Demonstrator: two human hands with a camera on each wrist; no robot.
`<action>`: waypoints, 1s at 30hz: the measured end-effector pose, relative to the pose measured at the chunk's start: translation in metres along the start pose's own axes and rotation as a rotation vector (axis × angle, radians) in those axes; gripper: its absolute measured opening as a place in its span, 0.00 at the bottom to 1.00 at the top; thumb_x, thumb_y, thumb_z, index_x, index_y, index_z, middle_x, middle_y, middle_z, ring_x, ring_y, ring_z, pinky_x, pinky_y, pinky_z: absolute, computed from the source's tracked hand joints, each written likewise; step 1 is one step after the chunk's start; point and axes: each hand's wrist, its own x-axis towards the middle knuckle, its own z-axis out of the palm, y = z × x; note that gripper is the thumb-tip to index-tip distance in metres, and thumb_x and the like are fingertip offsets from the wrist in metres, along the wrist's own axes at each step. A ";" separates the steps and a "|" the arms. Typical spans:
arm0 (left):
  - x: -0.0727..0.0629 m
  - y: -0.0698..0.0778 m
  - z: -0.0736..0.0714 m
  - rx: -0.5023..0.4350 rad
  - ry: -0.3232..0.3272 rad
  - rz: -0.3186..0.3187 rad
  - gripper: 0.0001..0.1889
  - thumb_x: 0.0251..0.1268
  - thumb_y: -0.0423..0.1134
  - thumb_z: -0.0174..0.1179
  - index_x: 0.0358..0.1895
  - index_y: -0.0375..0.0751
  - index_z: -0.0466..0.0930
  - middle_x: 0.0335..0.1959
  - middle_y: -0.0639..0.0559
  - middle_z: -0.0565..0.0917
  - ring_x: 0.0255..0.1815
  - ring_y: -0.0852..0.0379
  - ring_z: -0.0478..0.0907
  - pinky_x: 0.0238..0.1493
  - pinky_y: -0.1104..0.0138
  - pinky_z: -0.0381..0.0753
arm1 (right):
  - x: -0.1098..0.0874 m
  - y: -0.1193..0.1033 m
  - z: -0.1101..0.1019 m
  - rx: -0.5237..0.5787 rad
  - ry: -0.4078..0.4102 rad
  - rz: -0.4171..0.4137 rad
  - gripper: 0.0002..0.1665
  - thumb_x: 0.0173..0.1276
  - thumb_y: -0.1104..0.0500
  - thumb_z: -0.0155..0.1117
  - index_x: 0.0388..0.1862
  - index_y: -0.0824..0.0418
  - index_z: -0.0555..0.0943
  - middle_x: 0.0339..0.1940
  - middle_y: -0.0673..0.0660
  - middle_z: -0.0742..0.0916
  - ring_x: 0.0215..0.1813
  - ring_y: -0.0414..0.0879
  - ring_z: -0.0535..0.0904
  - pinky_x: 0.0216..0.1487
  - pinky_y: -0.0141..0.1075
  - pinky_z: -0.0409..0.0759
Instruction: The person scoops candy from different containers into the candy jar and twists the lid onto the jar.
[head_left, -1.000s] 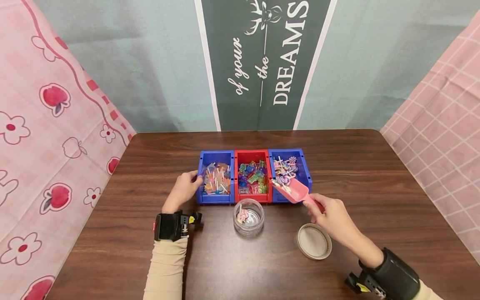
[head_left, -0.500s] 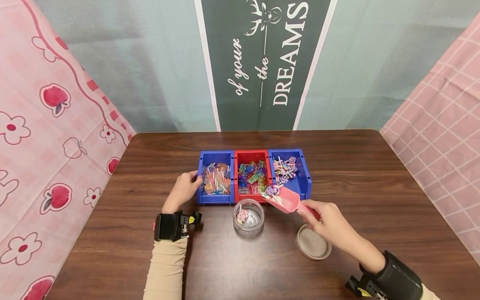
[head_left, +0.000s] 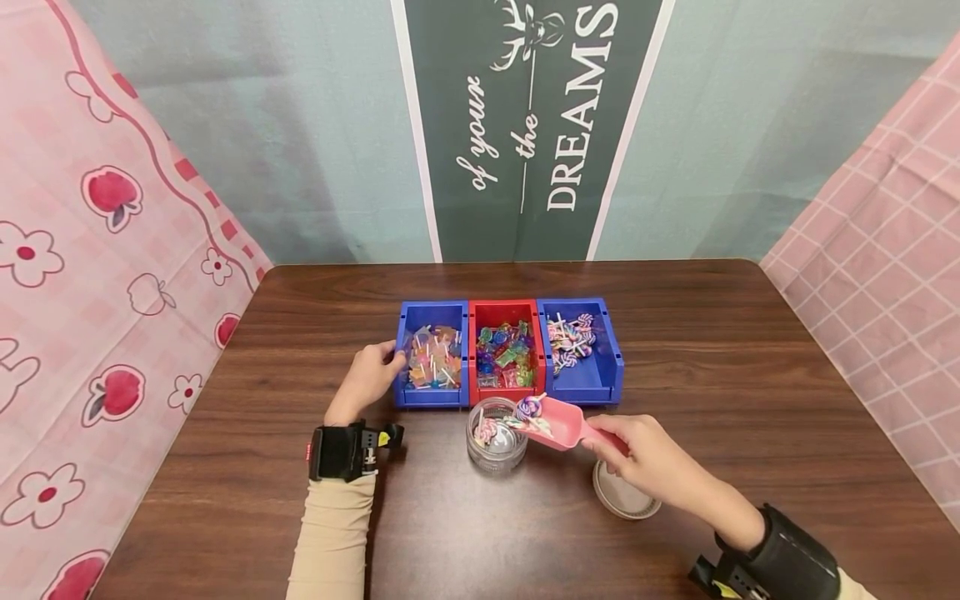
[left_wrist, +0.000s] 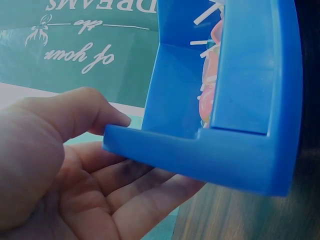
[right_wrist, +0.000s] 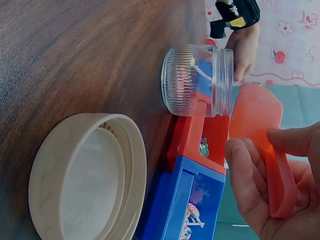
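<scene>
My right hand (head_left: 645, 454) grips the handle of a pink scoop (head_left: 561, 423). Swirl lollipops (head_left: 529, 408) lie at the scoop's front edge, which overlaps the right side of the rim of a clear jar (head_left: 497, 458). Inside the jar sits a pink-and-white swirl lollipop (head_left: 486, 431). In the right wrist view the scoop (right_wrist: 256, 112) is beside the jar's mouth. My left hand (head_left: 367, 375) holds the side wall of the left blue bin (head_left: 433, 397), thumb at its rim and fingers beneath, as the left wrist view shows. This bin contains pale candies on sticks.
A red bin (head_left: 506, 395) of colourful wrapped candies stands in the middle of the row. The right blue bin (head_left: 588, 383) has swirl lollipops toward its back left. A cream lid (head_left: 626, 496) lies on the wooden table (head_left: 450, 542), partly under my right hand.
My right hand has brought the loaded scoop from the right blue bin left and toward me, up to the jar's rim. The left hand has stayed on its bin.
</scene>
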 end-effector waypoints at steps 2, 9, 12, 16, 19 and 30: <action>0.000 0.000 0.000 0.003 0.002 0.000 0.22 0.72 0.37 0.47 0.64 0.28 0.70 0.42 0.36 0.81 0.38 0.51 0.76 0.36 0.70 0.73 | 0.000 -0.001 0.001 -0.002 -0.005 -0.016 0.06 0.65 0.63 0.63 0.40 0.60 0.83 0.18 0.48 0.81 0.21 0.24 0.69 0.22 0.25 0.72; 0.001 0.000 0.001 0.013 0.016 0.026 0.19 0.71 0.35 0.47 0.59 0.27 0.74 0.36 0.38 0.80 0.35 0.52 0.75 0.34 0.69 0.72 | 0.002 -0.002 0.000 -0.084 -0.001 -0.051 0.06 0.63 0.62 0.65 0.40 0.60 0.84 0.24 0.47 0.84 0.26 0.26 0.69 0.25 0.24 0.71; 0.000 0.001 0.001 0.011 0.022 0.020 0.18 0.71 0.36 0.48 0.57 0.28 0.76 0.34 0.39 0.80 0.33 0.53 0.74 0.33 0.70 0.71 | 0.004 -0.003 -0.002 -0.149 0.009 -0.058 0.08 0.61 0.62 0.68 0.40 0.59 0.85 0.28 0.47 0.86 0.28 0.28 0.68 0.27 0.24 0.68; -0.001 0.002 0.000 0.010 0.022 0.011 0.19 0.72 0.37 0.48 0.59 0.28 0.75 0.35 0.39 0.80 0.34 0.53 0.74 0.33 0.70 0.70 | 0.005 -0.005 -0.003 -0.176 0.010 -0.049 0.09 0.59 0.61 0.69 0.40 0.58 0.86 0.28 0.46 0.86 0.26 0.28 0.66 0.26 0.23 0.66; -0.001 0.003 0.000 0.013 0.020 0.013 0.21 0.72 0.37 0.48 0.61 0.27 0.73 0.36 0.38 0.80 0.34 0.52 0.75 0.33 0.69 0.71 | 0.006 -0.006 -0.004 -0.177 0.014 -0.043 0.10 0.59 0.60 0.70 0.40 0.58 0.86 0.28 0.46 0.87 0.27 0.28 0.66 0.26 0.23 0.66; 0.001 0.002 0.000 0.017 0.020 0.013 0.19 0.71 0.35 0.48 0.59 0.26 0.74 0.37 0.37 0.80 0.36 0.52 0.75 0.35 0.69 0.72 | 0.006 -0.008 -0.007 -0.197 0.028 0.012 0.12 0.55 0.60 0.72 0.40 0.59 0.86 0.33 0.51 0.89 0.29 0.31 0.71 0.28 0.25 0.69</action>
